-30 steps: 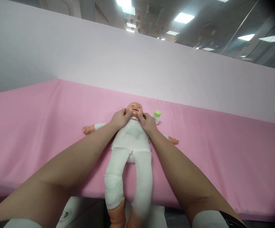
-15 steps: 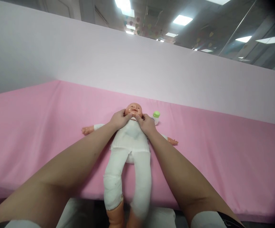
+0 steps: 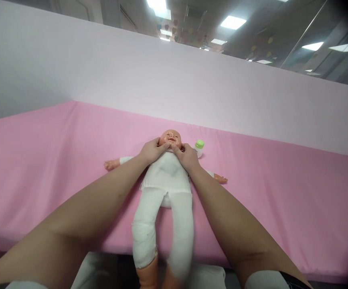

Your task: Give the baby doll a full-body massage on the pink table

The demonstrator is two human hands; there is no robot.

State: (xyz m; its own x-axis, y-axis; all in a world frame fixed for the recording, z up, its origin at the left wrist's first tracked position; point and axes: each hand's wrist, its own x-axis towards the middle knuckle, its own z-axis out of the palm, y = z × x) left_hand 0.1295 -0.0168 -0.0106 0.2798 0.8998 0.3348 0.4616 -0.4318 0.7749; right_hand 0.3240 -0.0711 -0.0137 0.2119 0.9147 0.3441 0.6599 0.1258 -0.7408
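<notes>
Doll (image 3: 168, 172) lies face up on the pink-covered tabletop (image 3: 282, 192), arms spread left and right, legs reaching past the near edge. Left hand (image 3: 153, 151) and right hand (image 3: 189, 157) hold its head (image 3: 170, 138) from opposite sides, an even grip that probably keeps it centred and stops it rolling. The fingers are partly curled, opened about as wide as the jawline; both thumbs press near the chin, while the other fingertips are hidden beside or under the head. A green-capped bottle (image 3: 199, 147) sits just right of the right hand.
</notes>
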